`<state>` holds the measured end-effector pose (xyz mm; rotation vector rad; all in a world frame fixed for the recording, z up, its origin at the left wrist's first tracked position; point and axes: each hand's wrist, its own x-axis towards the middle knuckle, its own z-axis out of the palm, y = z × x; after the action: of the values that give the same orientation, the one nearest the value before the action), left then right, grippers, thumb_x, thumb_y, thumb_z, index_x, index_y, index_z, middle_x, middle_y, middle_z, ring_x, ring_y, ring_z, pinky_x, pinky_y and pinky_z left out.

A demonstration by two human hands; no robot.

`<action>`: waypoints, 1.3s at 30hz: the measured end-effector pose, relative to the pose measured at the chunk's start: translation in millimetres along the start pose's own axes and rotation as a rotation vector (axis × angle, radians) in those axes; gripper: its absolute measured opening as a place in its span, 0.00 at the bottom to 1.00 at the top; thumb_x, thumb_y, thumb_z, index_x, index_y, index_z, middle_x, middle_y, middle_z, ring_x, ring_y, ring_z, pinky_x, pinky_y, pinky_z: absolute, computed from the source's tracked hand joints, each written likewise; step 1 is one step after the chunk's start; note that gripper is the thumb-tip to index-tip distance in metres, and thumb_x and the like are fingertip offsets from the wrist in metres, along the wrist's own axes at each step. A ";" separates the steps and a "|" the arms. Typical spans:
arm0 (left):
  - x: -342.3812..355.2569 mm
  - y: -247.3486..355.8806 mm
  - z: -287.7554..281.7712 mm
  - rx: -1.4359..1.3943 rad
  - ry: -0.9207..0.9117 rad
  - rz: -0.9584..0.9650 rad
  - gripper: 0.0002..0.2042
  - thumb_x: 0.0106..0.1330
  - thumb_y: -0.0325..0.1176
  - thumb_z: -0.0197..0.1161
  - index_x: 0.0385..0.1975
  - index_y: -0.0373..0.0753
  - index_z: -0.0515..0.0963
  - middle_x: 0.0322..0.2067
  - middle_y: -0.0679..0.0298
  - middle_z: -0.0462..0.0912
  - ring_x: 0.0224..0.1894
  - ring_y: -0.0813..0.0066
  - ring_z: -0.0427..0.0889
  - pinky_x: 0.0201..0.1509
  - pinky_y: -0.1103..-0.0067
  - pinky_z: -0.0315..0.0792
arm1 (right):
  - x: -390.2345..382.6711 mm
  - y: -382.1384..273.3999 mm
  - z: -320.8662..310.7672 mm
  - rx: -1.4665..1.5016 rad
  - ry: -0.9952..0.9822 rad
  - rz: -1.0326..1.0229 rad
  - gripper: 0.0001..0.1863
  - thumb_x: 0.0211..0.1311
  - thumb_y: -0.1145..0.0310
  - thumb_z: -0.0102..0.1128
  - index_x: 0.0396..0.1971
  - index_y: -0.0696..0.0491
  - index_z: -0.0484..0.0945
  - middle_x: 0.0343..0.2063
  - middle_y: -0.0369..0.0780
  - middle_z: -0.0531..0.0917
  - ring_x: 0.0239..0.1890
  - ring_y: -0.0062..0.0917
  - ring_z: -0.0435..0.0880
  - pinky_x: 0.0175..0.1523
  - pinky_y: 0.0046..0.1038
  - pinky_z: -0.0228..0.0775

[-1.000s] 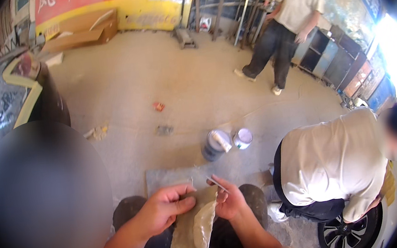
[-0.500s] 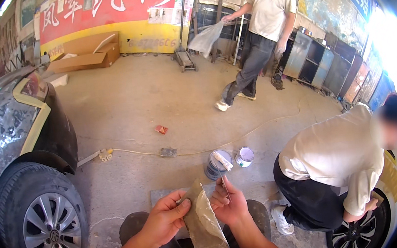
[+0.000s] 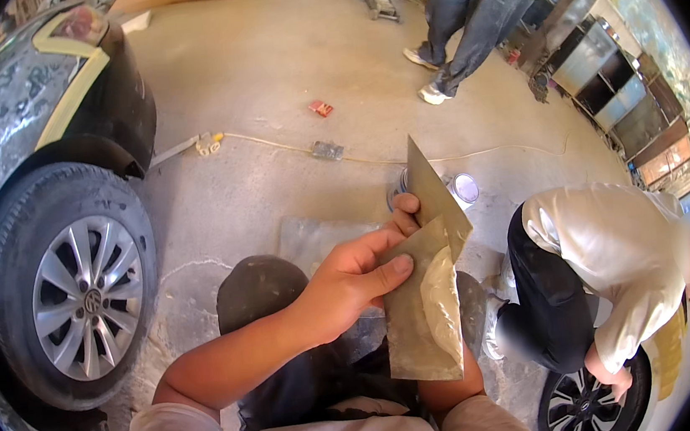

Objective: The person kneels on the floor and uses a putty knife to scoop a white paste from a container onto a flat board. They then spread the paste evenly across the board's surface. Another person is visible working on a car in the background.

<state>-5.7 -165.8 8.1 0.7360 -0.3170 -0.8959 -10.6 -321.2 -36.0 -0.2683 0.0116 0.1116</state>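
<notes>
My left hand [image 3: 350,275] pinches a flat metal putty scraper [image 3: 411,326], thumb on top. A thick smear of pale putty [image 3: 440,300] lies along that blade's right side. Behind its upper end stands a second thin metal scraper [image 3: 437,193], tilted, its lower edge meeting or overlapping the first. Fingers of my right hand [image 3: 405,209] show at this second blade's left edge, closed on it; the two blades cover most of that hand. Just beyond the blades are a can with a pale lid [image 3: 465,189] and a darker can [image 3: 397,186], mostly hidden.
A car with a dusty wheel [image 3: 93,297] and masking tape [image 3: 69,110] stands at left. At right a crouching person [image 3: 601,256] touches another wheel [image 3: 596,399]. Another person [image 3: 468,26] stands farther back. A cable [image 3: 270,146] crosses the floor by a red packet [image 3: 320,109].
The view has tipped downward. My hands have come together, and the right scraper has swung into view flat-on beside the putty-bearing one. The standing person has moved, and the plastic bag is out of sight.
</notes>
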 end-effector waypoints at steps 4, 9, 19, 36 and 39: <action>-2.6 4.2 -3.8 -0.019 -0.001 0.042 0.14 0.74 0.37 0.55 0.51 0.36 0.71 0.39 0.68 0.80 0.39 0.84 0.79 0.40 0.84 0.74 | -6.8 2.1 -3.5 -0.216 0.235 -0.067 0.12 0.71 0.58 0.51 0.38 0.52 0.73 0.23 0.34 0.77 0.25 0.21 0.77 0.26 0.26 0.69; -4.7 8.8 -7.4 -0.052 -0.035 0.050 0.12 0.74 0.37 0.55 0.50 0.36 0.72 0.38 0.69 0.81 0.38 0.85 0.80 0.39 0.84 0.75 | -15.7 -5.4 7.9 -0.321 0.591 -0.207 0.13 0.73 0.57 0.49 0.38 0.50 0.76 0.28 0.35 0.80 0.26 0.23 0.78 0.29 0.26 0.70; -15.5 26.2 -21.7 0.130 0.428 0.465 0.14 0.74 0.40 0.54 0.50 0.36 0.72 0.40 0.65 0.81 0.39 0.83 0.81 0.40 0.83 0.77 | -62.8 -59.7 0.1 -0.766 0.246 -0.702 0.13 0.74 0.70 0.47 0.51 0.60 0.73 0.44 0.40 0.81 0.47 0.24 0.80 0.53 0.29 0.72; -18.6 6.4 -9.3 0.990 0.427 0.804 0.15 0.75 0.33 0.52 0.53 0.29 0.72 0.33 0.60 0.83 0.33 0.78 0.81 0.37 0.82 0.72 | -51.7 -4.0 39.3 -1.065 0.345 -0.730 0.07 0.67 0.72 0.59 0.35 0.62 0.78 0.22 0.25 0.70 0.26 0.08 0.60 0.33 0.13 0.49; -21.7 12.8 1.1 1.270 0.338 0.724 0.14 0.70 0.29 0.56 0.53 0.31 0.72 0.28 0.52 0.81 0.26 0.61 0.83 0.30 0.74 0.74 | -46.9 -10.0 44.1 -1.039 0.303 -0.810 0.07 0.68 0.73 0.58 0.38 0.62 0.78 0.23 0.25 0.71 0.27 0.08 0.61 0.34 0.13 0.51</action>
<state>-11.8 -143.8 18.8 1.7526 -0.7988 0.2406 -56.2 -324.3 10.4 -1.3002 0.1467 -0.7571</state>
